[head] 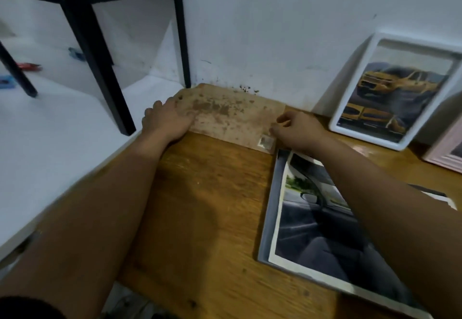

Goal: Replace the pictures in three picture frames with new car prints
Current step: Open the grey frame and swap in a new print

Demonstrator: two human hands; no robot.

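A stained brown backing board (232, 119) lies flat at the far end of the wooden table (205, 206), against the wall. My left hand (167, 121) presses flat on its left edge. My right hand (297, 129) rests at its right edge, fingers curled near a small square sticker (265, 141); I cannot tell whether they pinch anything. A stack of car prints (322, 228) lies under my right forearm. A white picture frame (390, 91) holding a yellow car picture leans on the wall at the right. A pink frame (447, 153) shows at the right border.
A white surface (50, 143) adjoins the table on the left, with black metal legs (100, 64) standing on it. Small toy cars (28, 66) lie further back on the left. The white wall (275, 31) closes the far side.
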